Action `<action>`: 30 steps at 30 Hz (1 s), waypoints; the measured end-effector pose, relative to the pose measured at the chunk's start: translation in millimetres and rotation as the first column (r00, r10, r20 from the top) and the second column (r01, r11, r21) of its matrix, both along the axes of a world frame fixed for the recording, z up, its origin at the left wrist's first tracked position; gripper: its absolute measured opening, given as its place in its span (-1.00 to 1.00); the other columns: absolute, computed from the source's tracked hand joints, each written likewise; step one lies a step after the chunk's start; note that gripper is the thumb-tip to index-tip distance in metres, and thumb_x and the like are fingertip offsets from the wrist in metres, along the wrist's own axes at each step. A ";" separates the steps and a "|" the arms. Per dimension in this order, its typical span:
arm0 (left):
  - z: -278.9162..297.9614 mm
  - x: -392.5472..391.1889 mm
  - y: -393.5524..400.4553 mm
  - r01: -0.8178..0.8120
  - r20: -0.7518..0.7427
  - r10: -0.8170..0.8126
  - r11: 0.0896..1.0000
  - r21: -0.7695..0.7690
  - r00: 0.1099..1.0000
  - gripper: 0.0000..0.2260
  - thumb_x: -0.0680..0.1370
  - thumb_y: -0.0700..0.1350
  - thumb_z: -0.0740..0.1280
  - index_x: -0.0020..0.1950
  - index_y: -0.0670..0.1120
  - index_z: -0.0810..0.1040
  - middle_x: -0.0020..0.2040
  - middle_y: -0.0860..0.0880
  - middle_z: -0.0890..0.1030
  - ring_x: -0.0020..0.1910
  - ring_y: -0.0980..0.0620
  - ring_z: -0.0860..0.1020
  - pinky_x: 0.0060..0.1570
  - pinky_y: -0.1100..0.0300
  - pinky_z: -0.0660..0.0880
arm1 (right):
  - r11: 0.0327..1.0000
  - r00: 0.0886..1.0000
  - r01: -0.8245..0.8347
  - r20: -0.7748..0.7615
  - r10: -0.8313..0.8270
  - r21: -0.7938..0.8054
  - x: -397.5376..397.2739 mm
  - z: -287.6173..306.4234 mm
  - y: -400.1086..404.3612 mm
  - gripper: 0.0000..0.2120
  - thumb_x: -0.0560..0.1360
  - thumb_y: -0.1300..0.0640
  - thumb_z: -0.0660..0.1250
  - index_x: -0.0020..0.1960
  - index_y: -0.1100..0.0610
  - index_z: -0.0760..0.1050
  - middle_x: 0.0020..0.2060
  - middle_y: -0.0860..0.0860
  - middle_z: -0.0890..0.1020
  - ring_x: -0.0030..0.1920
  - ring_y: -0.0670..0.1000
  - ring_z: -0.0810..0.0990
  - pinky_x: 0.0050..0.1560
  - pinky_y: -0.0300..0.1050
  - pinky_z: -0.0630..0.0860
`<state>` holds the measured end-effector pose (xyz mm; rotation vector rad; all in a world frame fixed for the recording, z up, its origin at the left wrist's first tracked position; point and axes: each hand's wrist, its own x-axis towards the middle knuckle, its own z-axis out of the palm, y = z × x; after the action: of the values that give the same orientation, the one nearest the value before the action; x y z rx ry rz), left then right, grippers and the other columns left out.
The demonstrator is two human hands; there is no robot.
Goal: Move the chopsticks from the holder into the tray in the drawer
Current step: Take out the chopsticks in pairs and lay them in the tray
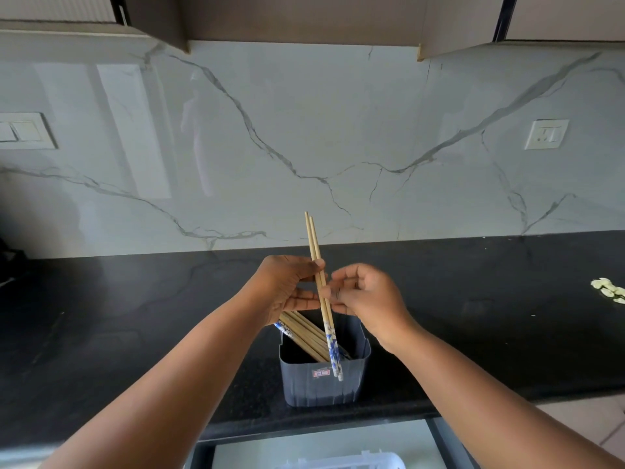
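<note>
A pair of wooden chopsticks (314, 245) with blue-patterned ends stands nearly upright above a dark grey plastic holder (323, 384) on the black counter. My left hand (287, 286) pinches the pair near its middle. My right hand (365, 296) touches the same pair from the right with its fingertips. Several more chopsticks (304, 335) lean inside the holder, pointing up to the left. Below the counter edge the drawer (338, 445) is open, and the rim of a white tray (365, 461) shows at the bottom of the view.
The black counter (135, 316) runs left and right along a marble backsplash. A small pale yellow-white object (608, 289) lies at the counter's far right. Wall cabinets hang above. A switch plate (23, 132) and a socket (546, 134) sit on the wall.
</note>
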<state>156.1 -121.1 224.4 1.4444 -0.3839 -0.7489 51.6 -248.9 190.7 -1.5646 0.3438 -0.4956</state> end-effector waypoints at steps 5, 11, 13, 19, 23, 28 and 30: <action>-0.4 1.8 -1.1 -0.066 0.028 0.067 0.997 -0.044 0.997 -0.80 0.48 -0.14 0.46 0.03 -0.22 0.63 -0.13 -0.17 0.73 -0.23 -0.19 0.71 -0.34 0.11 0.62 | 0.997 0.985 -0.078 -0.154 0.081 0.028 -9.5 -19.0 -1.8 -0.92 0.40 0.26 0.52 -0.13 0.14 0.66 -0.27 0.05 0.74 -0.24 0.02 0.71 -0.20 -0.10 0.67; -2.6 -6.4 -1.8 -0.047 0.036 0.049 0.997 -0.062 0.998 -0.80 0.47 -0.15 0.47 0.02 -0.23 0.63 -0.16 -0.14 0.73 -0.25 -0.19 0.71 -0.35 0.11 0.62 | 0.996 0.985 -0.073 -0.155 0.081 0.056 -8.9 -16.4 -4.0 -0.92 0.41 0.28 0.51 -0.11 0.18 0.66 -0.27 0.08 0.74 -0.24 0.04 0.73 -0.24 -0.11 0.65; -3.9 -9.1 -1.5 -0.055 0.040 0.058 0.996 -0.067 0.997 -0.80 0.47 -0.16 0.47 0.03 -0.24 0.62 -0.17 -0.14 0.73 -0.26 -0.18 0.71 -0.37 0.11 0.62 | 0.995 0.981 -0.087 -0.167 0.094 0.050 -9.7 -15.3 -5.7 -0.92 0.41 0.28 0.51 -0.11 0.19 0.65 -0.27 0.08 0.74 -0.24 0.04 0.73 -0.23 -0.10 0.66; -9.0 -14.8 -1.0 -0.048 0.056 0.052 0.997 -0.066 0.997 -0.80 0.49 -0.16 0.45 0.05 -0.25 0.62 -0.17 -0.15 0.73 -0.27 -0.16 0.70 -0.37 0.11 0.62 | 0.989 0.962 -0.145 -0.229 0.146 0.023 -11.8 -17.7 -6.7 -0.88 0.40 0.20 0.53 -0.09 0.18 0.67 -0.24 0.07 0.74 -0.21 0.03 0.72 -0.18 -0.08 0.65; -16.2 -14.3 3.0 -0.031 0.128 0.035 0.999 -0.033 0.991 -0.79 0.50 -0.12 0.44 0.04 -0.22 0.63 -0.11 -0.16 0.72 -0.23 -0.13 0.71 -0.32 0.15 0.63 | 0.987 0.959 -0.159 -0.239 0.153 -0.006 -14.1 -20.7 -3.4 -0.91 0.40 0.19 0.53 -0.11 0.15 0.68 -0.23 0.08 0.74 -0.22 0.03 0.72 -0.20 -0.10 0.64; -30.4 -9.7 27.3 -0.093 0.611 0.039 0.994 0.057 0.791 -0.79 0.45 0.24 0.39 -0.12 0.16 0.71 -0.17 0.21 0.71 -0.13 0.28 0.64 -0.16 0.47 0.46 | 0.972 0.950 -0.198 -0.268 0.158 -0.129 -29.5 -31.1 -3.1 -0.97 0.38 0.20 0.54 -0.21 0.09 0.71 -0.27 0.11 0.74 -0.23 0.08 0.70 -0.13 0.00 0.68; -47.5 -6.7 46.1 -0.169 0.708 0.123 0.986 -0.006 0.696 -0.81 0.44 0.30 0.33 -0.11 0.29 0.67 -0.15 0.36 0.67 -0.05 0.39 0.60 -0.10 0.51 0.43 | 0.943 0.932 -0.230 -0.333 0.143 -0.241 -44.4 -48.8 -5.2 -0.97 0.37 0.15 0.55 -0.22 0.07 0.71 -0.29 0.13 0.72 -0.26 0.07 0.66 -0.14 0.03 0.66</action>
<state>149.3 -75.0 176.9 1.7687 -0.8303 -0.0306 7.2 -254.1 141.9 -1.9336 0.3701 -0.1460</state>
